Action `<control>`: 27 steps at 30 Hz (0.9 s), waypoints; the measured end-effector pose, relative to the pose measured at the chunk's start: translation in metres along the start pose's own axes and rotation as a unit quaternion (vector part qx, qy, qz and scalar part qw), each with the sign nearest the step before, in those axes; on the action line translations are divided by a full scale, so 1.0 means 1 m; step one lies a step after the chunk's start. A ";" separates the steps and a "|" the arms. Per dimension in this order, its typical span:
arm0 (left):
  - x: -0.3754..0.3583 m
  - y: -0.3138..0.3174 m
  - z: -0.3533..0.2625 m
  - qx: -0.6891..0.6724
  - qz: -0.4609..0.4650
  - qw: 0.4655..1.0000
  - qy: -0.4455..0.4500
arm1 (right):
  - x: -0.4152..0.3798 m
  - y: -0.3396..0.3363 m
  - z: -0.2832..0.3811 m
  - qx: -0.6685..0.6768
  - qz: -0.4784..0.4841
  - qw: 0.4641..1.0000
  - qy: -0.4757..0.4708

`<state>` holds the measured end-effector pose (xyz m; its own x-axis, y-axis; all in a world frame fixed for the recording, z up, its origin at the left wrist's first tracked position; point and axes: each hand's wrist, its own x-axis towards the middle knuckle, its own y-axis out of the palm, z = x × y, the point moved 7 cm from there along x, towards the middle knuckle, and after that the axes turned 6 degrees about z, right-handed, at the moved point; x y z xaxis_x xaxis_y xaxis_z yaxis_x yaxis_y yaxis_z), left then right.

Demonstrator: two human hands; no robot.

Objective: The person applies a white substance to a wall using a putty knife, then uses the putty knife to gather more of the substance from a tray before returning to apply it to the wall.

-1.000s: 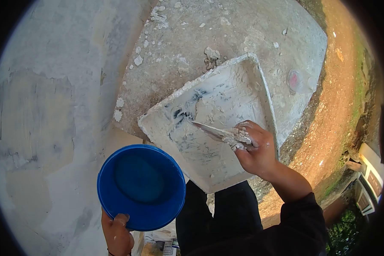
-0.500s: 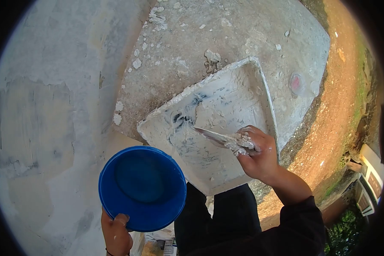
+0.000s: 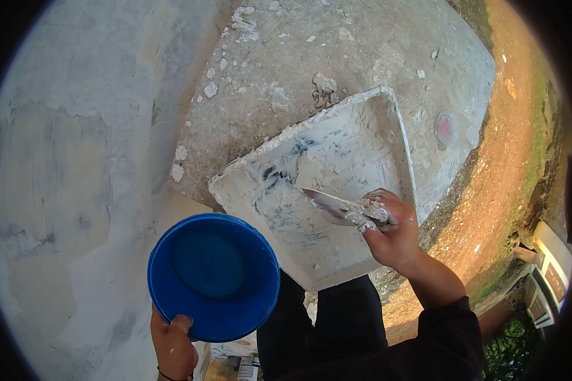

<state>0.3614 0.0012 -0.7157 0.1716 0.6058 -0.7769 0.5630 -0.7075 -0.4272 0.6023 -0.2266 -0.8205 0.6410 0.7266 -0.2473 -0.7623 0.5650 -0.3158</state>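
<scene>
My left hand (image 3: 175, 343) grips the near rim of a round blue bucket (image 3: 254, 298), thumb over the edge; the bucket is tipped so that its darker round bottom shows. My right hand (image 3: 394, 232) is closed around the handle of a plaster-caked trowel (image 3: 330, 204). The blade points left, over a large tray (image 3: 311, 280) with raised sides. Wet, off-white plaster (image 3: 356, 162) coats the tray's floor and walls, with dark streaks where it is scraped thin.
The tray sits on a concrete slab (image 3: 286, 57) spattered with plaster lumps. A patched grey wall (image 3: 51, 171) rises on the left. A round clear lid-like thing (image 3: 447, 129) lies right of the tray. Bare soil (image 3: 515, 114) borders the slab, and cans stand below the bucket.
The trowel's blade has turned slightly, showing more of its face, and sits a little further right. The whole view has shifted slightly; the bucket stays in my left hand.
</scene>
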 end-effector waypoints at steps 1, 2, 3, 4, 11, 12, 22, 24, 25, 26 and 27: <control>0.001 -0.001 0.000 -0.007 -0.003 1.000 -0.006 | 0.000 0.000 0.001 -0.005 -0.001 1.000 0.001; 0.002 -0.002 0.000 -0.013 -0.005 1.000 -0.011 | 0.000 0.001 0.001 -0.005 0.001 1.000 0.000; 0.003 -0.003 -0.001 -0.014 -0.007 1.000 -0.011 | 0.000 0.001 0.001 -0.004 -0.001 1.000 0.001; 0.003 -0.002 -0.003 -0.023 0.000 1.000 -0.016 | 0.000 0.001 0.001 -0.003 -0.003 1.000 0.004; 0.004 -0.001 -0.005 -0.017 0.003 1.000 -0.026 | -0.001 0.003 -0.002 0.008 0.003 1.000 0.004; 0.005 -0.001 -0.006 -0.017 0.003 1.000 -0.026 | -0.001 0.003 -0.003 0.008 0.006 1.000 0.003; 0.003 0.003 -0.014 0.007 -0.006 1.000 -0.030 | -0.001 0.000 -0.009 0.035 0.004 0.999 -0.006; 0.003 0.002 -0.014 0.014 -0.007 0.999 -0.031 | -0.002 -0.001 -0.011 0.036 0.007 0.999 0.004; 0.003 0.002 -0.015 0.035 -0.005 0.999 -0.030 | -0.002 -0.002 -0.013 0.037 0.010 0.999 0.015; 0.003 0.002 -0.016 0.055 -0.004 0.998 -0.029 | -0.003 -0.003 -0.015 0.037 0.011 0.999 0.014; 0.003 0.001 -0.017 0.055 -0.004 0.998 -0.029 | -0.004 -0.004 -0.016 0.029 0.009 0.999 0.013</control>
<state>0.3763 0.0081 -0.7105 0.1181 0.5914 -0.7977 0.4717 -0.7403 -0.4790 0.6041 -0.2379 -0.8328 0.6285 0.7271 -0.2762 -0.7773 0.5742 -0.2571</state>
